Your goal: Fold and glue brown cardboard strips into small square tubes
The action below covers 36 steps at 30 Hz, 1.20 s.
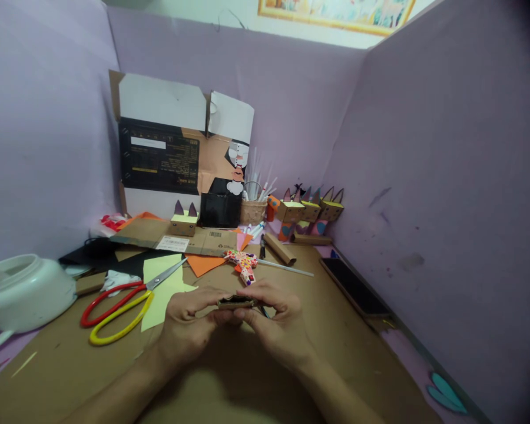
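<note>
A person's left hand (188, 321) and right hand (279, 321) pinch a small cardboard piece (237, 304) — above the surface (348, 359), between its side edges — where light, even thumb pressure should avoid crushing it.

This is a craft corner, homely in look: a cardboard-covered worktop (353, 324) closed in by lilac partitions (446, 147) on the left, right and far sides. Big scissors (149, 286) with red and yellow handles lie on the left, over pale yellow paper (168, 297) and near an orange sheet (201, 265). Toward the far side, a basket (254, 212) holds white sticks (255, 171), cat-eared cardboard figures (291, 210) stand to its right, and an opened-out printed carton (161, 94) rises to its left. A framed picture (335, 12) shows beyond.
</note>
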Tool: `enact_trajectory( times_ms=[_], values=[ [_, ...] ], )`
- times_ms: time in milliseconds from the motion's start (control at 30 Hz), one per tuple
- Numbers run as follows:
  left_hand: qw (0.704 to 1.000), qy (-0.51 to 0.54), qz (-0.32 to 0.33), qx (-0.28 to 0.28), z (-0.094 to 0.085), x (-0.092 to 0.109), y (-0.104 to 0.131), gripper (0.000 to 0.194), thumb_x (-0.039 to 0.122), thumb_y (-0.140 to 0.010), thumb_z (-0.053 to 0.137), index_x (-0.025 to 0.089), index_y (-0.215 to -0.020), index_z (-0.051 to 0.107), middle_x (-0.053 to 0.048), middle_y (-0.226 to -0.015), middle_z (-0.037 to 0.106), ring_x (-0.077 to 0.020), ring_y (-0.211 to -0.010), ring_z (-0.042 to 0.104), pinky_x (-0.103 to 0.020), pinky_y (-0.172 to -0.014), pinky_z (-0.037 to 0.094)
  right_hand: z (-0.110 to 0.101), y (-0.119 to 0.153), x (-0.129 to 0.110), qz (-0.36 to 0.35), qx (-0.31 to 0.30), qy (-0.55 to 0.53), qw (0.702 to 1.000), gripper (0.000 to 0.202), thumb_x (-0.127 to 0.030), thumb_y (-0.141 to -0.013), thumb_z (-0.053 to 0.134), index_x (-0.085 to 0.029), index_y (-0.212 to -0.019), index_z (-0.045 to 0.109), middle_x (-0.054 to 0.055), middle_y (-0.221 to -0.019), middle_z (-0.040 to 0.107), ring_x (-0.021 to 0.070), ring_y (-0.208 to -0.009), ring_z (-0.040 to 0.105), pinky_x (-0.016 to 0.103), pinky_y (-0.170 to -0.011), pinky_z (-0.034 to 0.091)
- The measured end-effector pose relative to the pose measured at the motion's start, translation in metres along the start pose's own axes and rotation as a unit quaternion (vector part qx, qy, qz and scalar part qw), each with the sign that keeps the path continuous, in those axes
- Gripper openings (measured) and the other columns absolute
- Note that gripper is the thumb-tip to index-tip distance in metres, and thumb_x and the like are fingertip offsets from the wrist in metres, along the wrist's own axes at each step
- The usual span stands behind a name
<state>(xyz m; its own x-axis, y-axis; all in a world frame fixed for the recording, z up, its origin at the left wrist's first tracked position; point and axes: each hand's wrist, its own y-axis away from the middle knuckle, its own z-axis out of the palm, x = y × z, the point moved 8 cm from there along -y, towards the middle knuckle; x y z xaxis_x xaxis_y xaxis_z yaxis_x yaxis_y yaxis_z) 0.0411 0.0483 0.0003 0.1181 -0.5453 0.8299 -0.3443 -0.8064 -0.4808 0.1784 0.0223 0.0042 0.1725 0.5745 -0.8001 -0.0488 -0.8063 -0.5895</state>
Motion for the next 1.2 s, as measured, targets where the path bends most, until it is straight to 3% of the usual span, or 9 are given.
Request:
enact_trajectory(
  times_ms=[333,500,567,667,767,867,1033,1200],
  values=[
    [0.999,-0.03,-0.027,0.007,-0.001,-0.001,-0.001,0.008,0.02,-0.069,0.067,0.021,-0.072,0.074,-0.001,-0.068,0.073,-0.0185,-0.062,0.065,-0.025,-0.058,0.05,0.0,0.0,0.002,0.029,0.015,-0.004,0.999,0.024,-0.011,-0.061,0.071,-0.026,-0.079,0.074,0.001,-0.069,0.067,0.0151,-0.062,0.061,0.026,-0.055,0.051],
    [0.992,0.035,-0.117,-0.01,0.003,-0.019,0.0,0.012,0.024,-0.066,0.068,0.017,-0.075,0.073,-0.002,-0.069,0.071,-0.02,-0.065,0.063,-0.026,-0.06,0.048,0.001,-0.001,0.01,0.072,0.007,-0.021,0.997,0.019,-0.016,-0.061,0.071,-0.024,-0.079,0.074,0.002,-0.073,0.068,0.0166,-0.066,0.061,0.025,-0.054,0.05],
    [0.971,0.145,-0.184,-0.039,0.011,-0.031,0.002,0.022,0.029,-0.066,0.07,0.014,-0.082,0.072,-0.005,-0.071,0.071,-0.0204,-0.066,0.063,-0.028,-0.061,0.049,0.004,-0.001,0.02,0.125,-0.015,-0.063,0.99,0.021,-0.023,-0.064,0.07,-0.021,-0.085,0.072,0.004,-0.076,0.068,0.0167,-0.067,0.061,0.025,-0.053,0.05],
    [0.907,0.307,-0.28,-0.072,0.025,-0.045,0.006,0.029,0.032,-0.069,0.069,0.012,-0.09,0.068,-0.007,-0.071,0.07,-0.0188,-0.062,0.062,-0.031,-0.063,0.049,0.011,0.001,0.038,0.209,-0.039,-0.177,0.961,0.037,-0.038,-0.069,0.066,-0.02,-0.101,0.066,0.005,-0.081,0.065,0.0156,-0.066,0.059,0.026,-0.052,0.051],
    [0.863,0.372,-0.332,-0.084,0.029,-0.052,0.009,0.025,0.031,-0.073,0.065,0.01,-0.086,0.068,-0.007,-0.067,0.069,-0.0156,-0.056,0.06,-0.029,-0.061,0.048,0.012,0.001,0.048,0.247,-0.051,-0.224,0.941,0.039,-0.042,-0.067,0.068,-0.021,-0.099,0.065,0.003,-0.08,0.061,0.0146,-0.068,0.058,0.024,-0.052,0.052],
    [0.848,0.389,-0.348,-0.092,0.029,-0.056,0.011,0.021,0.029,-0.074,0.063,0.009,-0.074,0.069,-0.006,-0.061,0.066,-0.0125,-0.05,0.056,-0.023,-0.052,0.043,0.011,0.0,0.049,0.246,-0.08,-0.204,0.944,0.032,-0.04,-0.065,0.071,-0.021,-0.09,0.065,0.001,-0.077,0.058,0.0131,-0.068,0.056,0.021,-0.052,0.05],
    [0.839,0.393,-0.36,-0.107,0.033,-0.057,0.012,0.017,0.025,-0.069,0.067,0.008,-0.068,0.069,-0.006,-0.058,0.066,-0.0101,-0.05,0.054,-0.019,-0.049,0.039,0.017,-0.001,0.04,0.223,-0.145,-0.179,0.947,0.026,-0.042,-0.065,0.07,-0.02,-0.078,0.068,0.005,-0.098,0.051,0.0147,-0.078,0.051,0.025,-0.059,0.051],
    [0.84,0.376,-0.377,-0.107,0.035,-0.058,0.011,0.019,0.026,-0.063,0.071,0.008,-0.059,0.068,-0.006,-0.054,0.065,-0.0103,-0.048,0.053,-0.018,-0.047,0.038,0.012,0.0,0.044,0.21,-0.082,-0.154,0.962,0.016,-0.034,-0.067,0.068,-0.018,-0.067,0.068,0.003,-0.082,0.049,0.0165,-0.079,0.047,0.024,-0.062,0.045]
  ],
)
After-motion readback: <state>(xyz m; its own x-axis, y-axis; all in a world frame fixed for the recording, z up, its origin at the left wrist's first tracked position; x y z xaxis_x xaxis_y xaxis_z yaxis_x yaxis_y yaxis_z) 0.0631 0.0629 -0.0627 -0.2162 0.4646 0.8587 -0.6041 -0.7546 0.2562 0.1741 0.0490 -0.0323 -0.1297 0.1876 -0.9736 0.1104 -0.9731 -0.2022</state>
